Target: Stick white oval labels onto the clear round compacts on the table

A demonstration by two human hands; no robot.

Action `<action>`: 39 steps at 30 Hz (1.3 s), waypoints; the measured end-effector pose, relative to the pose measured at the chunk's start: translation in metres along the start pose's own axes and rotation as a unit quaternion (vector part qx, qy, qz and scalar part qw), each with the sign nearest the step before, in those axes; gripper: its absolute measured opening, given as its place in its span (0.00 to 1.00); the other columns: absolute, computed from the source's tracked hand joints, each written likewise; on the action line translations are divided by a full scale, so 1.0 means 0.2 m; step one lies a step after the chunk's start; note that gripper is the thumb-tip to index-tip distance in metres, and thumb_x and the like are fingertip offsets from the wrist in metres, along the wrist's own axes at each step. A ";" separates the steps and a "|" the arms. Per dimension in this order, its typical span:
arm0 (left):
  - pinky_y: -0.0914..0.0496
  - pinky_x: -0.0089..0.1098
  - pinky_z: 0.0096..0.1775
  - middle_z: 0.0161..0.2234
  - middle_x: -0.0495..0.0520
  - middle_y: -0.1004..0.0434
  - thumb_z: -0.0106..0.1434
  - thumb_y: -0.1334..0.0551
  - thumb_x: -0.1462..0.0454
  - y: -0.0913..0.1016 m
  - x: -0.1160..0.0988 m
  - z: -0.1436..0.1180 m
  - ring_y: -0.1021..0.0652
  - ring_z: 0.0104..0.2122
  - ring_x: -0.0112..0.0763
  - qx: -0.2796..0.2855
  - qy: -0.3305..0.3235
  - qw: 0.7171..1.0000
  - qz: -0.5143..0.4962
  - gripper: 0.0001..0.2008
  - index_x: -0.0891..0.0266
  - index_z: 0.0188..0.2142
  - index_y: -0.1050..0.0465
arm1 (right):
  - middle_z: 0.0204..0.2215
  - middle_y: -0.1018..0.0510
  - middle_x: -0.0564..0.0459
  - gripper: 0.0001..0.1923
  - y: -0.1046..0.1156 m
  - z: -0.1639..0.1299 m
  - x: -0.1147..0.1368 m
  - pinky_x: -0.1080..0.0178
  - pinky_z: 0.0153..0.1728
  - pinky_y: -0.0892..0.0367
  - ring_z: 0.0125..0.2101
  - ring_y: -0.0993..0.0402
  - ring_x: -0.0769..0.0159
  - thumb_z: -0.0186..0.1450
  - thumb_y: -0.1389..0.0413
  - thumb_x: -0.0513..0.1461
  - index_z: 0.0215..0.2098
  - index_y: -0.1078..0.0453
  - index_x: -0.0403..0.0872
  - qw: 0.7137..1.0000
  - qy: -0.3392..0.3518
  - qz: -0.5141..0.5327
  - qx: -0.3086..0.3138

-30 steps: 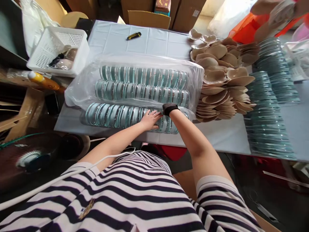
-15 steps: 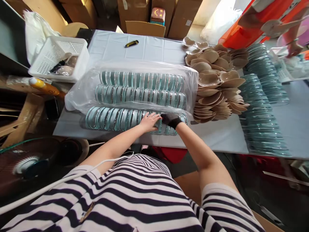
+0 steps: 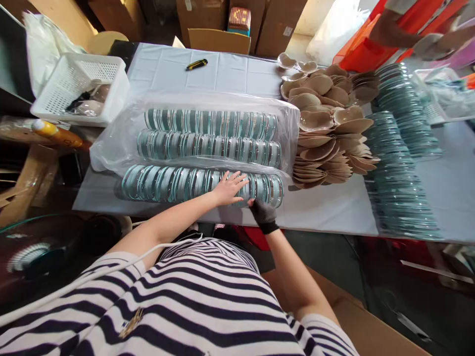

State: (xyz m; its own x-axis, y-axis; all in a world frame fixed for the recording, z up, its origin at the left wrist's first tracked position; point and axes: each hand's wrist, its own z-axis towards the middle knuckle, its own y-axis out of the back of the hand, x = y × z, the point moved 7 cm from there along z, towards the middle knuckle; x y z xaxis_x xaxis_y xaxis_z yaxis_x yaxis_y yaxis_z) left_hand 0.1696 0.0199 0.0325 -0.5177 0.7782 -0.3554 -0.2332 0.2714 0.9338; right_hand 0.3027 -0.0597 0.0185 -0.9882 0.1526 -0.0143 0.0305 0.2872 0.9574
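A front row of round, clear teal-tinted pieces lies on its side along the near part of the table. My bare left hand rests flat on top of this row, right of its middle, with fingers spread. At the row's near edge, just right of it, is my right hand in a dark glove with bare fingertips. Its fingers are drawn together against the row; what they hold, if anything, is hidden. Behind, two more such rows lie inside a clear plastic bag.
Tan moulded cups are heaped right of the bag, beside long stacks of clear teal pieces. A yellow-black utility knife lies at the back. A white basket stands left. Another person's arm shows at upper right.
My right hand has drawn back towards me, from on top of the front row to its near edge. My left hand stays on the row.
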 end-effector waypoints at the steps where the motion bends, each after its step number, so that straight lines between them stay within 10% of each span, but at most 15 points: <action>1: 0.57 0.56 0.67 0.71 0.57 0.51 0.64 0.40 0.49 0.00 -0.03 0.03 0.51 0.70 0.48 0.001 -0.012 1.000 -0.001 0.38 0.53 0.69 0.49 | 0.51 0.22 0.44 0.23 0.12 0.07 -0.06 0.62 0.48 0.33 0.50 0.25 0.59 0.73 0.61 0.43 0.55 0.28 0.48 0.999 -0.023 -0.011 -0.033; 4: 0.54 0.55 0.67 0.70 0.56 0.50 0.63 0.40 0.49 -0.04 -0.09 0.11 0.48 0.69 0.48 0.013 -0.016 1.000 0.003 0.39 0.53 0.70 0.50 | 0.49 0.22 0.39 0.19 0.35 0.37 -0.11 0.61 0.49 0.33 0.48 0.25 0.57 0.70 0.53 0.41 0.53 0.27 0.42 0.996 -0.020 -0.071 0.041; 8: 0.53 0.53 0.67 0.70 0.57 0.50 0.63 0.40 0.47 -0.08 -0.10 0.14 0.45 0.68 0.47 0.017 -0.013 1.000 0.011 0.39 0.55 0.69 0.49 | 0.46 0.21 0.37 0.16 0.38 0.63 0.00 0.63 0.48 0.33 0.45 0.24 0.59 0.66 0.46 0.37 0.47 0.24 0.35 0.966 0.042 -0.144 0.209; 18: 0.54 0.51 0.67 0.70 0.57 0.49 0.63 0.40 0.48 -0.08 -0.07 0.13 0.45 0.68 0.45 0.024 -0.004 1.000 0.015 0.39 0.56 0.69 0.49 | 0.46 0.20 0.38 0.16 0.36 0.44 0.03 0.55 0.48 0.32 0.48 0.25 0.51 0.66 0.47 0.39 0.49 0.24 0.45 0.977 0.149 -0.121 0.093; 28: 0.55 0.55 0.67 0.70 0.56 0.50 0.62 0.38 0.49 -0.09 -0.07 0.10 0.47 0.69 0.48 0.036 0.006 0.999 -0.003 0.40 0.53 0.69 0.50 | 0.47 0.20 0.44 0.17 -0.35 -0.15 -0.15 0.64 0.40 0.35 0.44 0.23 0.58 0.71 0.52 0.41 0.52 0.26 0.47 0.997 0.013 0.037 0.063; 34: 0.56 0.58 0.66 0.71 0.57 0.54 0.62 0.38 0.49 -0.04 -0.22 0.24 0.52 0.70 0.50 0.029 -0.061 0.997 -0.021 0.42 0.56 0.70 0.52 | 0.47 0.21 0.42 0.21 0.20 0.07 -0.37 0.64 0.43 0.35 0.45 0.24 0.59 0.72 0.56 0.44 0.52 0.27 0.45 0.992 -0.065 0.050 -0.100; 39: 0.52 0.55 0.65 0.70 0.61 0.50 0.60 0.36 0.49 -0.11 -0.31 0.37 0.45 0.68 0.51 0.027 -0.082 0.996 -0.009 0.44 0.59 0.70 0.52 | 0.38 0.18 0.39 0.13 0.46 0.48 -0.37 0.62 0.38 0.32 0.37 0.22 0.57 0.62 0.44 0.39 0.41 0.22 0.40 0.994 -0.047 -0.021 0.101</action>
State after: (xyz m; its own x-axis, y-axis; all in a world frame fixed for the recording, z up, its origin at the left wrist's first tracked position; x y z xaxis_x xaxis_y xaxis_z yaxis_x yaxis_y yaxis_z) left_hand 0.2672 0.0077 0.0364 -0.3715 0.8534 -0.3655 -0.1940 0.3137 0.9295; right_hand 0.3933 0.0456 0.0800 -0.9713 0.2203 -0.0895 0.0277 0.4785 0.8776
